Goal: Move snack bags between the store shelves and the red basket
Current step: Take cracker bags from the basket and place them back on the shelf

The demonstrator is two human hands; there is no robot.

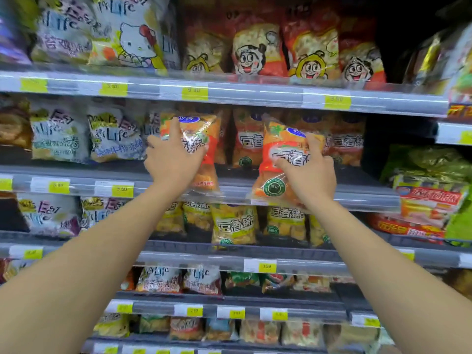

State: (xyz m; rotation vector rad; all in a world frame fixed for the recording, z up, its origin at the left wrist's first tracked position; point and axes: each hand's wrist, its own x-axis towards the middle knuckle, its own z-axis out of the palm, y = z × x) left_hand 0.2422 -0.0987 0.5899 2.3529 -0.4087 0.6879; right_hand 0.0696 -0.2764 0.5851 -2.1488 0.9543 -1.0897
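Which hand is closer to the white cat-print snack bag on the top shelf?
Left. The left hand, gripping an orange snack bag, is one shelf below the white cat-print bag, slightly right of it. The right hand, gripping another orange bag, is farther right.

Left forearm [97, 241] and right forearm [378, 251] bare, reaching forward-up. Left hand [173, 159] back to camera, fingers curled on left bag [203, 135]. Right hand [310, 175] same on right bag [279, 152].

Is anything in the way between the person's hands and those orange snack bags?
Nothing visible. The left hand grips the left orange bag, the right hand grips the right orange bag, both in front of the shelf.
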